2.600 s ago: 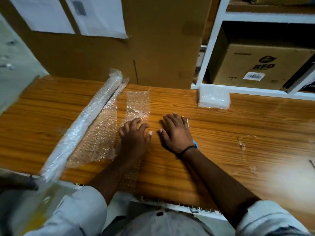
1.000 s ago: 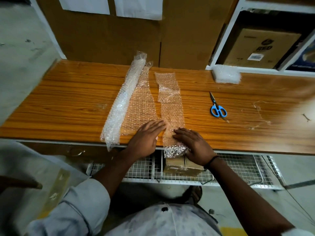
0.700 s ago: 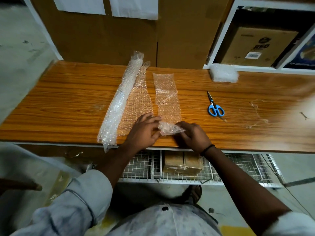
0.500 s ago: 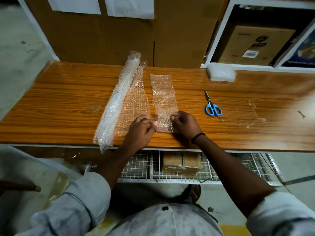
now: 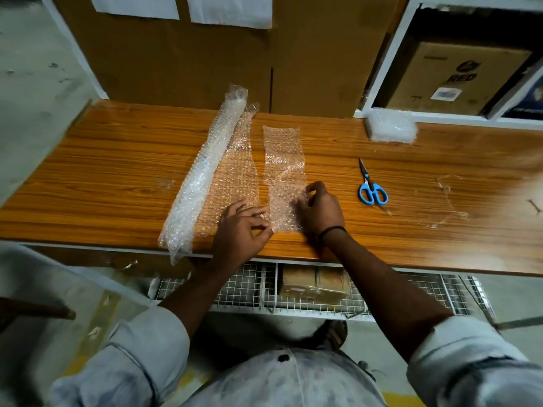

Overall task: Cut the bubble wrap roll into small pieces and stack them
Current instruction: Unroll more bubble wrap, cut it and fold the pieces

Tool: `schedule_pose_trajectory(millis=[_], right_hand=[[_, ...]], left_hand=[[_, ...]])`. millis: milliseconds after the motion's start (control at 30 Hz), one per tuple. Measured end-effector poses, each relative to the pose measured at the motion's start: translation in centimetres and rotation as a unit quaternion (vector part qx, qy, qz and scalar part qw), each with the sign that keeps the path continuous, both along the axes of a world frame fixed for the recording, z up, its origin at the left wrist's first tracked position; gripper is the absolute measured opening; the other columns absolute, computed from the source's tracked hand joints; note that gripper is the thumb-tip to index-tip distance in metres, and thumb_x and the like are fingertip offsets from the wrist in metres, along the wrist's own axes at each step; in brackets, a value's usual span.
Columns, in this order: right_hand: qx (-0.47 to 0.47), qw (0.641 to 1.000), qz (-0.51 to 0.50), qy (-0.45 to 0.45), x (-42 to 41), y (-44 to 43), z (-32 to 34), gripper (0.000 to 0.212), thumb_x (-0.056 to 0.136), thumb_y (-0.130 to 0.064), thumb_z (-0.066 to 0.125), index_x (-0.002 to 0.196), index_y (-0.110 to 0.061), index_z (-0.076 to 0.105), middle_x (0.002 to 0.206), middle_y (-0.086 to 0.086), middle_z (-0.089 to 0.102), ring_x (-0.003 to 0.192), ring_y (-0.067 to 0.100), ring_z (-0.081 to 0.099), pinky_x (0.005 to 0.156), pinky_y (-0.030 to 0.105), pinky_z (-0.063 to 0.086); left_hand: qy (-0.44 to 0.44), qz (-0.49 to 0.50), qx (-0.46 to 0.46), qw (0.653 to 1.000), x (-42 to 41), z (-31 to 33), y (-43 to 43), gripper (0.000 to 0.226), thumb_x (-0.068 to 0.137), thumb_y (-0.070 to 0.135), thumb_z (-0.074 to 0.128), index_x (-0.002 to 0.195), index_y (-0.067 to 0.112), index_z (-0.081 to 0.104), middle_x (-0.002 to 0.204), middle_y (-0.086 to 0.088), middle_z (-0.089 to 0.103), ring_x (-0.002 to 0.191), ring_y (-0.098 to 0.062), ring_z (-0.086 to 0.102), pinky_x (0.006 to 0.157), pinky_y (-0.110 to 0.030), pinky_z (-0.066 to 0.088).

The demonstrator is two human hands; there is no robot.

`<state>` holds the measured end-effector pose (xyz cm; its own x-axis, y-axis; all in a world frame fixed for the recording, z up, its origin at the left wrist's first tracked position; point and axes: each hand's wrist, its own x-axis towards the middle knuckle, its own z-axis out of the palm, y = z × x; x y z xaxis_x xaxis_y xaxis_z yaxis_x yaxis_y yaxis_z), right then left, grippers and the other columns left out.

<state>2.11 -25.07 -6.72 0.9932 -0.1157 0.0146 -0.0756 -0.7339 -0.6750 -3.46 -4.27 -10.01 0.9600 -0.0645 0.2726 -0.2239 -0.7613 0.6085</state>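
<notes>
Folding looks like the step in hand in the head view. The right hand pinches the near end of the cut strip, and the left hand curls its fingertips on the strip's left edge. If either pinch loosens, the springy film will probably flip open or crease crooked. The left hand lies over the unrolled sheet. A careless tug there could drag the bubble wrap roll, just left of it, off the counter, since its near end overhangs. The scissors lie right of the right hand. The stack sits far beyond them.
</notes>
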Motion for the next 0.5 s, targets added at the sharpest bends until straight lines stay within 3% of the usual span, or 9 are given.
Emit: schedule_pose_trajectory(millis=[200,267,367,500], right_hand=[[-0.182,0.958,0.121,-0.187,-2.0,0.5,0.0,0.042,0.101,-0.034,0.051,0.138,-0.015,0.053,0.143,0.01,0.052,0.133,0.03,0.044,0.106,0.049,0.04],[-0.22,0.943,0.202,-0.146,-2.4,0.6,-1.0,0.054,0.106,-0.043,0.038,0.152,-0.015,0.043,0.16,0.01,0.039,0.15,0.03,0.03,0.118,0.051,0.027],[-0.264,0.92,0.286,-0.033,-2.5,0.5,-2.1,0.069,0.106,-0.058,0.016,0.163,-0.019,0.02,0.171,0.007,0.013,0.159,0.025,0.007,0.127,0.05,0.004],[-0.222,0.934,0.278,-0.028,-2.5,0.3,-1.8,0.07,0.106,-0.06,0.023,0.164,-0.021,0.017,0.172,0.004,0.007,0.159,0.02,0.0,0.127,0.043,-0.004]], left_hand=[[-0.123,0.046,0.043,0.99,-0.2,1.2,0.0,0.02,0.088,0.039,0.072,0.103,0.026,0.074,0.13,0.003,0.067,0.129,-0.025,0.052,0.104,-0.043,0.045],[-0.123,-0.002,0.074,0.99,0.3,1.5,-0.1,0.031,0.093,0.036,0.067,0.121,0.022,0.07,0.14,0.001,0.061,0.136,-0.026,0.047,0.111,-0.045,0.041],[-0.089,-0.055,0.135,0.985,0.9,1.0,-0.2,0.046,0.096,0.034,0.059,0.141,0.022,0.059,0.152,0.001,0.053,0.143,-0.028,0.04,0.118,-0.054,0.033],[-0.079,-0.052,0.121,0.988,1.1,0.7,-0.1,0.048,0.096,0.032,0.056,0.142,0.02,0.06,0.152,0.001,0.053,0.144,-0.027,0.04,0.119,-0.054,0.031]])
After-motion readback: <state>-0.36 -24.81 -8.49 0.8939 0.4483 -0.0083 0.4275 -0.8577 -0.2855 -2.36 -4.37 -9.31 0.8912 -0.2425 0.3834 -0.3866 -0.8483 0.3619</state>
